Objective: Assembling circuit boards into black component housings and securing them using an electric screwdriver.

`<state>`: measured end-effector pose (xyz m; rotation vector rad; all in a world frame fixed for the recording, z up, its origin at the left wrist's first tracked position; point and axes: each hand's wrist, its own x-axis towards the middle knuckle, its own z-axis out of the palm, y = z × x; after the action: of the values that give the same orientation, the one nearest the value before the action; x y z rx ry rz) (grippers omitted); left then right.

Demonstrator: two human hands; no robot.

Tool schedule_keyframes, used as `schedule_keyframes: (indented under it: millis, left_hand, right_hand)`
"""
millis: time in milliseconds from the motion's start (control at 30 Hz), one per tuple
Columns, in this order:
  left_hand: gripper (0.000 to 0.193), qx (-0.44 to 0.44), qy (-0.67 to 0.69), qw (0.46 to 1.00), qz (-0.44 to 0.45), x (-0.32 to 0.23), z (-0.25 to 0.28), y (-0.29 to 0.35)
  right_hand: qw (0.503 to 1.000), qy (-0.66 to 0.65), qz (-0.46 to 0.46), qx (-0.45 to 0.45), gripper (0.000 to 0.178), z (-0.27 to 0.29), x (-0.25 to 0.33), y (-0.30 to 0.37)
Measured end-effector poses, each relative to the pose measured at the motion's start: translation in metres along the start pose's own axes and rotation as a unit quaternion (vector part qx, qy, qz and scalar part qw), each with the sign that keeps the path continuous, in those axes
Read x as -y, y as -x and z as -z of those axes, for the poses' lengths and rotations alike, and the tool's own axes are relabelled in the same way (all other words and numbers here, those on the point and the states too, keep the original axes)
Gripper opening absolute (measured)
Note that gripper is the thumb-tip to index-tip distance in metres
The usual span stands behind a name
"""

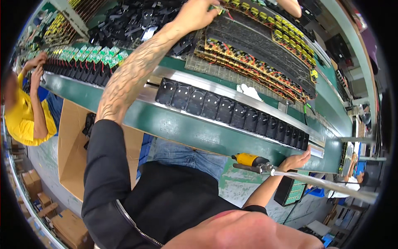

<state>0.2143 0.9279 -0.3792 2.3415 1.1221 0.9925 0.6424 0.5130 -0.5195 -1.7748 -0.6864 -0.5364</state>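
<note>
Head | left hand (197, 15): wired boards (245, 8) | right hand (296, 160): boxy casings (226, 109), metal rail (316, 152)

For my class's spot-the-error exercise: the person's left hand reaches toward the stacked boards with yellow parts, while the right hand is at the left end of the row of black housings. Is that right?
Not quite: the head view shows the right hand at the right end of the row of black housings. The left hand does reach toward the stacked boards with yellow parts.
</note>
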Motion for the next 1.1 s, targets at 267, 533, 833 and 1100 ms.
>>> schedule_keyframes:
  millis: [267, 533, 833, 1100]
  left_hand:
    - [0.027, -0.226, 0.241, 0.916, 0.226, -0.073, 0.023, 0.255]
    - [0.032, -0.248, 0.233, 0.917, 0.207, -0.078, -0.010, 0.275]
    - [0.039, -0.166, 0.091, 0.980, 0.065, -0.095, -0.004, 0.280]
    - [0.039, -0.134, -0.096, 0.986, 0.034, -0.085, -0.016, 0.284]
  right_hand:
    - [1.000, -0.004, -0.026, 0.003, 0.043, 0.004, 0.006, 0.000]
    - [0.999, 0.029, -0.041, -0.003, 0.043, 0.009, 0.000, -0.006]
    - [0.997, 0.067, 0.035, 0.022, 0.035, 0.010, -0.033, -0.007]
    - [0.991, 0.073, 0.098, 0.049, 0.035, 0.006, 0.015, 0.008]
